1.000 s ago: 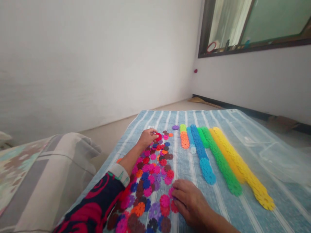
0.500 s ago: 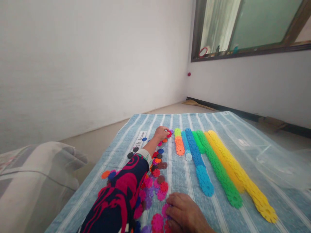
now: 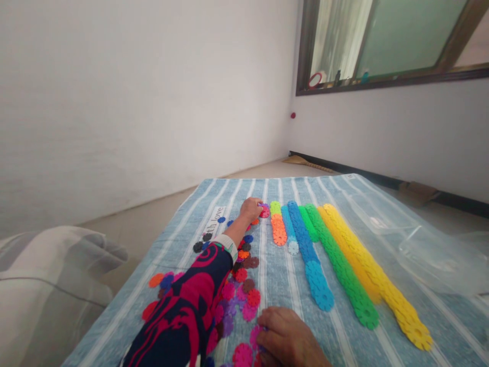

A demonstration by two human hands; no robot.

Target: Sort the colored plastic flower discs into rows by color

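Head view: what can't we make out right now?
All in the head view:
Loose discs: no full count; the left sleeve blocks part.
Left hand: too small to tell whether it grips or only touches the pink-red disc.
Pink disc: partly covered by the right hand, whose wrist the bottom edge crops.
Lettering: start hidden, dark discs over it.
Sill items: too small to identify.

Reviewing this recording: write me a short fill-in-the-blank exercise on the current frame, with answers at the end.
1. Of the left hand and the right hand, the one nearer the far edge of the cloth is the ____.
2. The rightmost row of discs is coloured ____.
3. Beyond the orange discs, that same row's far end is ____.

Missing words: left; yellow; lime green.
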